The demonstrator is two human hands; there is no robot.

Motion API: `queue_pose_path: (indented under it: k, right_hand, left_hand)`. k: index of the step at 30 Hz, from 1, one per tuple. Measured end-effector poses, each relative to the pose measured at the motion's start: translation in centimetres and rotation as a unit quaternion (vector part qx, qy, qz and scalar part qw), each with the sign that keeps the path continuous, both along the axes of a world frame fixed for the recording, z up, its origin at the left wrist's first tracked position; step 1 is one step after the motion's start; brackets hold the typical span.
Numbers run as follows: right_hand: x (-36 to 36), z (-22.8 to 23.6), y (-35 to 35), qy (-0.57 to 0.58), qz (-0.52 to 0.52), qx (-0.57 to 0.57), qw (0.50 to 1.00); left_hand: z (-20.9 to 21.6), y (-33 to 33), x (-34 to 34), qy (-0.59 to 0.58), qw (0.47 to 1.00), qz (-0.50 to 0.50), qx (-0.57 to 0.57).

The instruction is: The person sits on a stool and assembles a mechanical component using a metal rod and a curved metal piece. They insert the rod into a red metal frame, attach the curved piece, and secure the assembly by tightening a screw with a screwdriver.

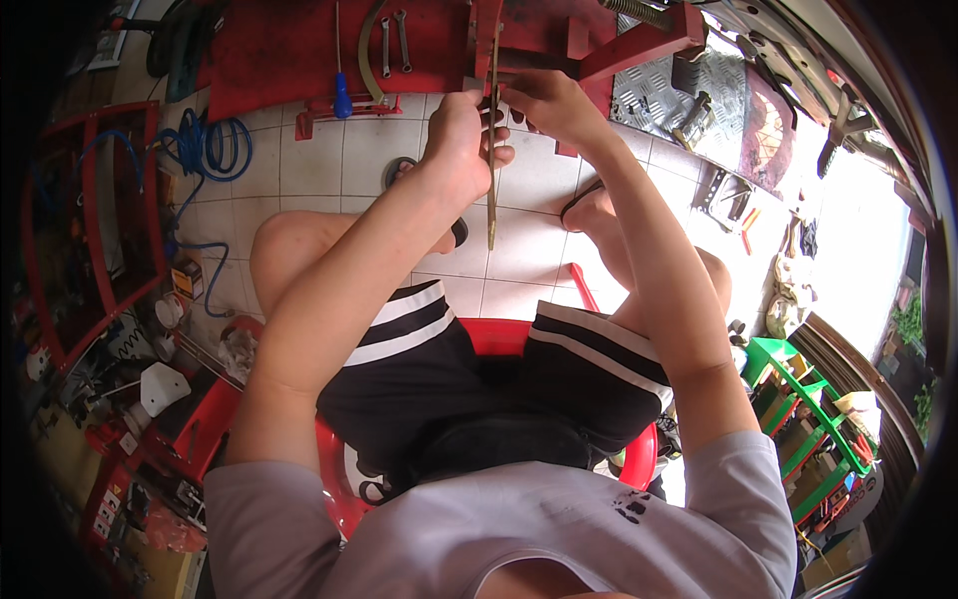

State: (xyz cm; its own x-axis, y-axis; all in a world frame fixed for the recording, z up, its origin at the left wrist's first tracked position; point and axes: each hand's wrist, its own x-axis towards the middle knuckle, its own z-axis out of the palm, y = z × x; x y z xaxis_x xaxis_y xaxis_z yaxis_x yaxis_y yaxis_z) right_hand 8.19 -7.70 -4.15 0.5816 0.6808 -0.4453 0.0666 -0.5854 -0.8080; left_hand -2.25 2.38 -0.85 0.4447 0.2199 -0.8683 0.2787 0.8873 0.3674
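A long, thin metal strip (493, 205), dull brass in colour and seen edge-on, hangs between my hands at the front of the red workbench (269, 70). My left hand (462, 145) is closed around the strip from its left side, with fingertips showing past it on the right. Close against the strip's right side, my right hand (547, 103) has its fingers curled together; what they pinch is hidden. On the bench to the left lie two wrenches (403, 42), a curved strip (369, 55) and a screwdriver with a blue handle (342, 100).
A red clamp-like frame with a threaded screw (639, 12) stands at the upper right. Coiled blue hose (215, 150) lies left, near a red metal rack (90, 220). A green rack (818, 399) is at lower right. I sit on a red plastic stool (494, 337) over white floor tiles.
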Motion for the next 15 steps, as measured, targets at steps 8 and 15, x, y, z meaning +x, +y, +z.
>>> queue_pose_path:
  k: [8,15]
  right_hand:
    - [-0.2,0.5,0.1,0.028,-0.003,0.013,1.0]
    - [-0.6,0.0,0.0,-0.078,0.011,0.022,0.997]
  left_hand:
    - [0.2,0.0,-0.1,-0.001,1.0,-0.002,0.008]
    - [0.0,0.1,0.0,-0.005,1.0,-0.01,0.002]
